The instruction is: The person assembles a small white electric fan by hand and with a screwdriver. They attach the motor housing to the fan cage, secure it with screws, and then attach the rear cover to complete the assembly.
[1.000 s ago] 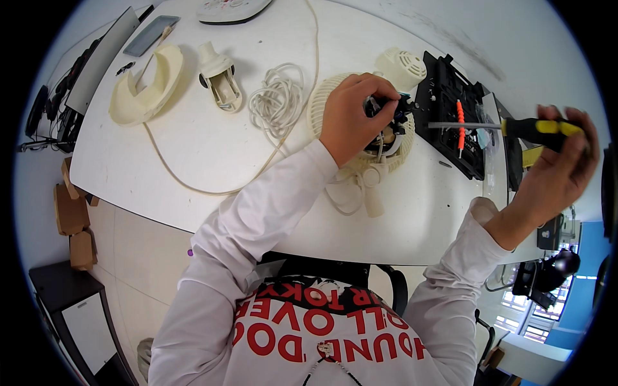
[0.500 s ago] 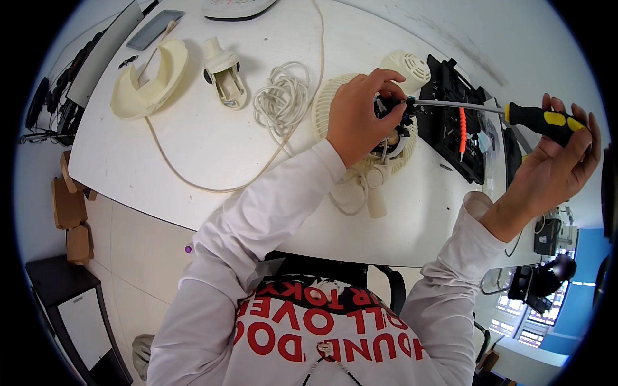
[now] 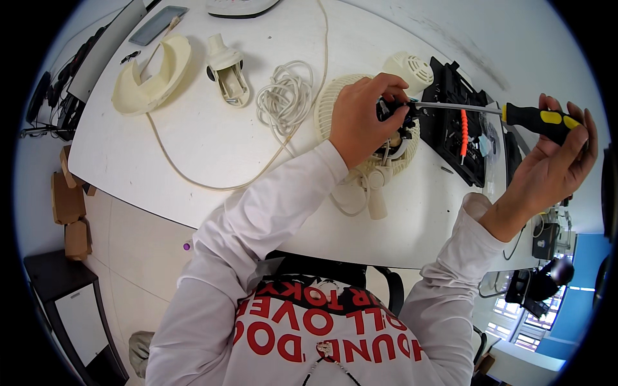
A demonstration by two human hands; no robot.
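Observation:
In my right hand (image 3: 557, 145) is the black-and-yellow handle of a screwdriver (image 3: 460, 107), its long shaft pointing left. The tip meets a dark fan motor (image 3: 400, 136), though my fingers hide the exact contact point. My left hand (image 3: 367, 116) is closed around the dark part of that motor, thumb and fingers pinched near the tip. Beneath it lies the cream fan's round ribbed grille (image 3: 328, 106). A cream stem piece (image 3: 377, 199) with a loop of cable sticks out toward me.
A vented cream motor cover (image 3: 410, 71) lies beyond the fan, beside a black tool case (image 3: 458, 122) with an orange flexible shaft (image 3: 464, 136). Further left are a coiled white cable (image 3: 283, 100), a cream neck housing (image 3: 228, 77) and a curved cream base shell (image 3: 154, 83).
Both hands keep nearly the same pose, with the screwdriver still against the motor. The whole view has shifted slightly; nothing has been let go.

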